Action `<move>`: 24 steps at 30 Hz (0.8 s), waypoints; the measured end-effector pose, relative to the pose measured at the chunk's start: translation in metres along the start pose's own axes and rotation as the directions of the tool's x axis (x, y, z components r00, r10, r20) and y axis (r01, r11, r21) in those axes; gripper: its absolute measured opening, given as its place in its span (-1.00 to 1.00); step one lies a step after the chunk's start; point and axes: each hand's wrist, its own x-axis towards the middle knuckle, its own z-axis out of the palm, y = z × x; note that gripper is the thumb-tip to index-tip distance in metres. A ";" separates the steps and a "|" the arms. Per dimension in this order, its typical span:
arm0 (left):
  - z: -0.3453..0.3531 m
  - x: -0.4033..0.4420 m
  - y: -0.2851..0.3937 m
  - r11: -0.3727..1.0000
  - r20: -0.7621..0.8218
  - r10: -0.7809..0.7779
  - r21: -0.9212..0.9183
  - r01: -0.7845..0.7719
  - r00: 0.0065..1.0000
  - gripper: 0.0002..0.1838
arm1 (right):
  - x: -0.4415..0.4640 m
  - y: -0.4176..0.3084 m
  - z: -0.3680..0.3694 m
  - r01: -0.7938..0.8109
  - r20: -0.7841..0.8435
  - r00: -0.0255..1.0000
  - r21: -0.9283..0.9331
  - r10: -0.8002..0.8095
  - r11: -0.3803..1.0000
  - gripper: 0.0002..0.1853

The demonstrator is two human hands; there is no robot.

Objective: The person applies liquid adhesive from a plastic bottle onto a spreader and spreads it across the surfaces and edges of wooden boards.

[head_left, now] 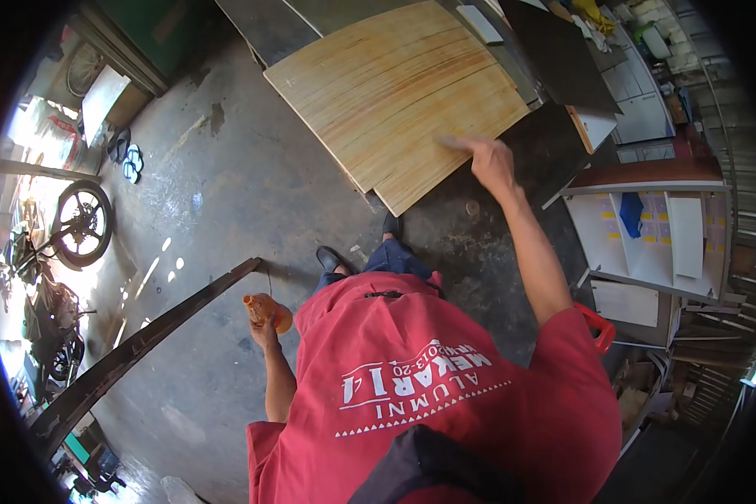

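Observation:
My left hand (264, 331) is closed around a plastic bottle (280, 317) with orange-brown contents, held out beside my body at the left. My right hand (493, 165) is closed on a small, flat, tan tool (452, 142), its tip over the near right part of a wooden board (395, 84). The tool is blurred, so its exact kind does not show. The board is large and light brown with a streaked grain, and has a notch at its near left corner. It rests raised above the floor in front of me.
A long dark beam (143, 340) slants in from the lower left. On the right stands a white cabinet (638, 239) with open compartments and a blue cloth (631, 214). A dark panel (554, 50) lies beyond the board. Sandals (132, 164) and a motorbike wheel (84, 223) are at the left.

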 end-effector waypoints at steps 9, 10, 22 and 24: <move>-0.014 -0.027 0.006 0.979 -0.017 -0.029 0.204 0.032 0.999 -0.20 | -0.027 0.024 0.005 0.137 0.043 0.989 0.089 -0.142 0.987 -0.65; -0.015 -0.031 0.005 0.967 -0.049 -0.037 0.250 0.049 0.998 -0.21 | -0.037 0.017 -0.004 0.138 0.093 0.984 0.126 -0.150 0.982 -0.66; -0.010 -0.027 -0.021 0.983 -0.075 -0.113 0.138 0.122 0.991 -0.26 | 0.095 -0.106 0.025 0.024 0.041 0.998 0.408 -0.045 0.912 -0.75; -0.013 -0.031 -0.008 0.983 -0.105 -0.103 0.140 0.117 0.989 -0.25 | 0.145 -0.136 0.046 0.000 0.092 0.995 0.320 -0.032 0.948 -0.73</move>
